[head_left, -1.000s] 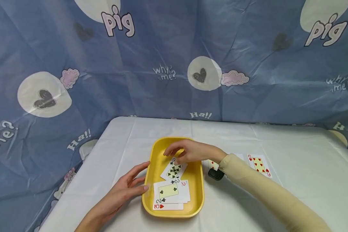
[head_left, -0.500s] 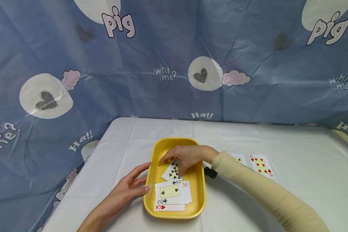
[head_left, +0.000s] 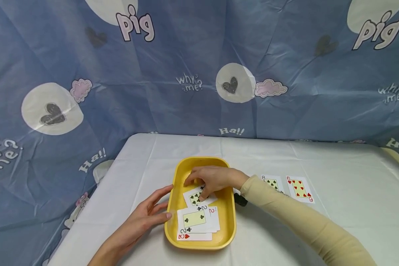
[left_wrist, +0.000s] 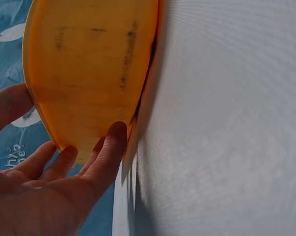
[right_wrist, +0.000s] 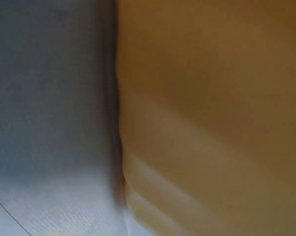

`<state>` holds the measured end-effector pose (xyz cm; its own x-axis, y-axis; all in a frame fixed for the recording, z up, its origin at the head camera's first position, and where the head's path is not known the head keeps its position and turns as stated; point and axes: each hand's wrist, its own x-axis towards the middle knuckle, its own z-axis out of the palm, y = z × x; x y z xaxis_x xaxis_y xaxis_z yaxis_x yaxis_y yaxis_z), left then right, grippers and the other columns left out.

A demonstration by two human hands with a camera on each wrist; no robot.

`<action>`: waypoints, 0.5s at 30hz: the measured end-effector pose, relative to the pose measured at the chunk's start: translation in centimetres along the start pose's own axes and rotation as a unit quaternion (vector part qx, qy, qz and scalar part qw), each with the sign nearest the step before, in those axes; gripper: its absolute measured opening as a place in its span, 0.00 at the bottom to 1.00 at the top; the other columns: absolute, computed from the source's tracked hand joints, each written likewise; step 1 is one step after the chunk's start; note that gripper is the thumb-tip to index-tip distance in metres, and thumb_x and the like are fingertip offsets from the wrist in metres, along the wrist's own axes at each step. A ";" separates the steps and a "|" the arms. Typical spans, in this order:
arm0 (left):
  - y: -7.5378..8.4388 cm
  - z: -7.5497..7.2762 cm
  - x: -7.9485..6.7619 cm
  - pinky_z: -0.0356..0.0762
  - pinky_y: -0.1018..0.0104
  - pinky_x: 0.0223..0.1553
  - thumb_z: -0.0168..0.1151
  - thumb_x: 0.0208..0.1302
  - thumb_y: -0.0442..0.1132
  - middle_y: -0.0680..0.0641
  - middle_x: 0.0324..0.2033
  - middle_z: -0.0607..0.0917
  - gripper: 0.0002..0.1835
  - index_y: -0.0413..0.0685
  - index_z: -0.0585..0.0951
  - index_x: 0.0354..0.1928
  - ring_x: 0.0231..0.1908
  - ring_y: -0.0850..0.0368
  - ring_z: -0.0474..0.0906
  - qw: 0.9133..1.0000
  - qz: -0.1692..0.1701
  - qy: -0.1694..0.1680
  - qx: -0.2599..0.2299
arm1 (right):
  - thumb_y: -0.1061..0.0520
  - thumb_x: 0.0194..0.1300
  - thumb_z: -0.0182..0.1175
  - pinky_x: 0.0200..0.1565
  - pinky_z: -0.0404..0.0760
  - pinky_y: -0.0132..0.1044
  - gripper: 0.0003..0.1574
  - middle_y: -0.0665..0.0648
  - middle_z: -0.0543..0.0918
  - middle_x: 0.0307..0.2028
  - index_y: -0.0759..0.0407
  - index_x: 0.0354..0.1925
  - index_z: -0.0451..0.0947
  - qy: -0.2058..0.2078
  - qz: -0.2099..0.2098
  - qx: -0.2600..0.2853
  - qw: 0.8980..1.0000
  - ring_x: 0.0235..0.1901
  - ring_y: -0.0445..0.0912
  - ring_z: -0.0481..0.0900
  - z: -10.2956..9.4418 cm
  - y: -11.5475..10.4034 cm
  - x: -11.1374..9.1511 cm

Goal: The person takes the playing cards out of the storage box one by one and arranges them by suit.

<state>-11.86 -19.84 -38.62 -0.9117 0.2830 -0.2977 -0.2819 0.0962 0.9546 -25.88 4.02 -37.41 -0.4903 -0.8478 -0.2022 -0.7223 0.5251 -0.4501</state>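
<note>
A yellow tray (head_left: 228, 236) sits on the white cloth with several playing cards inside. My left hand (head_left: 141, 218) is at its left side, thumb at the rim; in the left wrist view its fingers (left_wrist: 108, 157) lie against the outer wall. My right hand (head_left: 214, 178) reaches into the tray from the right. Its thumb presses on a clubs card (head_left: 193, 197), and its other fingers spread toward the tray's left wall, partly hiding the card. Nearer the front lie a two of clubs (head_left: 194, 218) and a three of hearts (head_left: 199, 236), overlapping other cards.
To the right of the tray, an eight of spades (head_left: 272, 181) and a six of hearts (head_left: 299, 189) lie face up on the cloth (head_left: 345, 177). The right sleeve (head_left: 296, 218) partly covers the eight. A black device (head_left: 241, 199) is under the right wrist. A blue printed sheet (head_left: 173, 55) hangs behind.
My right hand has lowered into the tray, its thumb coming down on the clubs card. That card has turned to lie flatter across the tray. The left hand stays at the tray's side.
</note>
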 end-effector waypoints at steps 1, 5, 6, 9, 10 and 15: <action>0.0 0.0 0.0 0.69 0.49 0.61 0.69 0.61 0.39 0.49 0.73 0.57 0.38 0.64 0.65 0.72 0.65 0.47 0.67 1.000 0.000 -0.001 -0.001 | 0.48 0.55 0.75 0.45 0.72 0.32 0.35 0.43 0.73 0.45 0.41 0.61 0.77 0.003 0.003 -0.004 1.000 0.41 0.40 0.71 0.1 0.0 0.0; 0.0 0.0 0.0 0.70 0.51 0.60 0.69 0.61 0.39 0.49 0.73 0.57 0.38 0.63 0.64 0.72 0.65 0.47 0.67 1.000 -0.001 -0.001 -0.004 | 0.47 0.57 0.73 0.47 0.72 0.32 0.32 0.42 0.75 0.46 0.43 0.60 0.77 0.022 0.018 -0.012 1.000 0.41 0.38 0.72 0.2 -0.1 0.2; 0.1 0.0 0.0 0.71 0.51 0.59 0.69 0.61 0.39 0.48 0.73 0.57 0.38 0.63 0.64 0.72 0.65 0.47 0.68 1.000 -0.001 -0.002 -0.005 | 0.47 0.58 0.73 0.47 0.73 0.32 0.31 0.42 0.76 0.45 0.44 0.59 0.77 0.028 0.023 -0.009 0.999 0.41 0.38 0.73 0.3 -0.1 0.3; 0.1 -0.1 -0.1 0.72 0.52 0.59 0.69 0.62 0.39 0.48 0.73 0.59 0.38 0.62 0.64 0.72 0.65 0.47 0.68 1.000 -0.002 -0.001 -0.006 | 0.49 0.58 0.73 0.47 0.74 0.32 0.28 0.43 0.78 0.43 0.45 0.56 0.78 0.042 0.036 0.001 0.998 0.40 0.38 0.74 0.3 -0.1 0.3; 0.1 -0.1 -0.1 0.71 0.52 0.59 0.69 0.62 0.39 0.48 0.72 0.59 0.38 0.62 0.64 0.72 0.65 0.47 0.68 1.000 0.000 -0.004 -0.005 | 0.49 0.58 0.73 0.46 0.74 0.32 0.27 0.43 0.78 0.41 0.46 0.55 0.78 0.044 0.039 0.007 0.998 0.39 0.39 0.74 0.2 -0.1 0.3; 0.1 -0.1 -0.1 0.70 0.50 0.60 0.68 0.62 0.40 0.47 0.72 0.61 0.38 0.62 0.63 0.73 0.65 0.47 0.67 1.000 -0.001 -0.006 0.000 | 0.47 0.54 0.75 0.45 0.72 0.31 0.33 0.44 0.77 0.41 0.47 0.58 0.78 0.021 0.030 0.017 0.999 0.39 0.39 0.72 0.3 -0.1 0.3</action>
<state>-11.80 -19.95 -38.52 -0.9075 0.2944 -0.2998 -0.2836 0.0974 0.9540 -25.81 3.74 -37.64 -0.5535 -0.8103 -0.1926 -0.6744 0.5717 -0.4672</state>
